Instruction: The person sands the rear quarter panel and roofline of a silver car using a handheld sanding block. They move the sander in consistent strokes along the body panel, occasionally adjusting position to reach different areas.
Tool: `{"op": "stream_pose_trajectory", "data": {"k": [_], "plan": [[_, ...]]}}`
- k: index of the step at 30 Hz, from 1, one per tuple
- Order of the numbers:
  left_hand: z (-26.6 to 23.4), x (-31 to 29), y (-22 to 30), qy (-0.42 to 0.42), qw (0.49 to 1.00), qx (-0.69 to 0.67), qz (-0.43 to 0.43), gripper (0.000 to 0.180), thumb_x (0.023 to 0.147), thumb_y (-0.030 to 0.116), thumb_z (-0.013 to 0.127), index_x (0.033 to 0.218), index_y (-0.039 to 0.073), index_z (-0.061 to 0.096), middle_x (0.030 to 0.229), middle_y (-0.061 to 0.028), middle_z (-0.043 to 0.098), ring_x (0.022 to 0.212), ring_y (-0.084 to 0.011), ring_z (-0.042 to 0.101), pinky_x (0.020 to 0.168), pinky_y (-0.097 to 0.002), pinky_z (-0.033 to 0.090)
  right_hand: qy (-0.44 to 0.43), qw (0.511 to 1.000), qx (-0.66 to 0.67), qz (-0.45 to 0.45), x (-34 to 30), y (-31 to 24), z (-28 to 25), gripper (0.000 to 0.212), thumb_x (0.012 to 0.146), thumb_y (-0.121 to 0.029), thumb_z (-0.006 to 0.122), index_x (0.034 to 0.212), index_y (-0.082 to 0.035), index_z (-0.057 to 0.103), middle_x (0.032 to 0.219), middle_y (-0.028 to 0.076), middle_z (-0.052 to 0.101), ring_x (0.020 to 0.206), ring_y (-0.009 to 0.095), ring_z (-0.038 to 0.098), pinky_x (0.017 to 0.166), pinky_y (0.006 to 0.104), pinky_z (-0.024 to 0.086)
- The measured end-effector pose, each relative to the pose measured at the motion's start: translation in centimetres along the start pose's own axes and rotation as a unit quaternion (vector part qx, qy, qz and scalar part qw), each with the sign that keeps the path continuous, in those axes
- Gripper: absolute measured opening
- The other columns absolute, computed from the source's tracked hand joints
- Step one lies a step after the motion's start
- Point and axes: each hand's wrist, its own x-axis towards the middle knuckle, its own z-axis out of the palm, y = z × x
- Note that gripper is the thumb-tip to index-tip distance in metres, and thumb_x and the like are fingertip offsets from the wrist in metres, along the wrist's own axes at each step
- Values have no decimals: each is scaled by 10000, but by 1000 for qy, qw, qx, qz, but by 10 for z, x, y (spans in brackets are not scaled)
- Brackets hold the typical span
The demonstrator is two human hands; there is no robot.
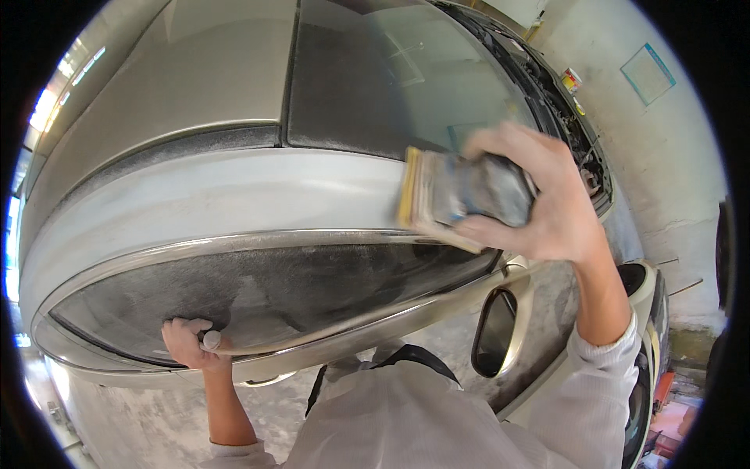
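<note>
My right hand (558, 199) is closed around the dark, rounded body of a sander (461, 191), slightly blurred. Its flat pad, with a yellowish edge, lies over the front end of the whitish roof rail (258, 191) of a car, beside the windshield (391, 78). Lower left, my left hand (187, 342) is closed at the lower edge of the dusty side window (266, 289). A small pale, rounded end shows by its fingers; I cannot make out what it is.
A side mirror (496, 332) sticks out from the door, right of my body. The champagne-coloured roof (211, 62) spreads out at upper left. Beyond the windshield, the engine bay (547, 94) lies exposed near a pale wall (625, 133). Red items (664, 391) lie at lower right.
</note>
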Motion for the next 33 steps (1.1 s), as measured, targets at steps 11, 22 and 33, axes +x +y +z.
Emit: {"op": "stream_pose_trajectory", "data": {"k": [11,22,33], "plan": [[5,3,0,19,999,31,25,535,1131,441,556,737,79,566,685,-75,495,600,-290,443,597,-434,300,-1,1000,17,-24,-10,19,2,588,705,-292,965,1146,-9,701,1027,145,701,882,333,680,842,413,551],[4,7,6,11,998,56,24,607,1159,483,521,700,85,544,661,-68,461,588,-290,419,587,-431,289,-15,999,14,-43,14,13,6,598,688,-273,966,1149,1,701,1007,141,703,909,330,692,872,392,554],[5,6,7,17,998,62,20,544,1134,476,559,738,107,511,662,-42,461,595,-281,419,590,-428,290,-25,999,18,31,-21,23,-10,553,688,-242,960,1137,-54,695,949,140,683,831,343,680,781,412,553]]}}
